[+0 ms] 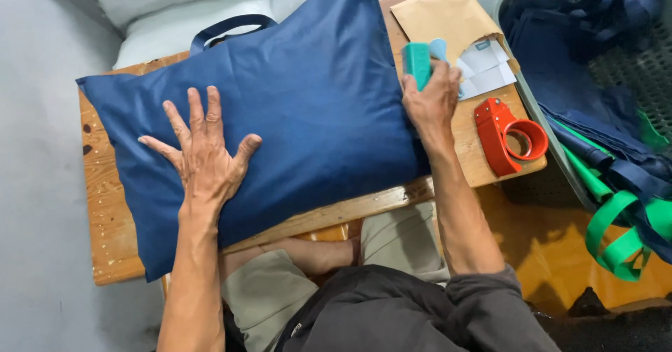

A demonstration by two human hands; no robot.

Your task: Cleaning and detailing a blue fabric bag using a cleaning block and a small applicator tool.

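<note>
Gripping teal tool (418, 63), right hand (432, 101) hides tool's lower half.

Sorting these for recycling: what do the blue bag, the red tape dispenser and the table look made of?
Blue bag: matte fabric, probably non-woven, soft creases. Red tape dispenser: glossy moulded plastic, apparently. Table: varnished wood, grain and knots visible.
</note>
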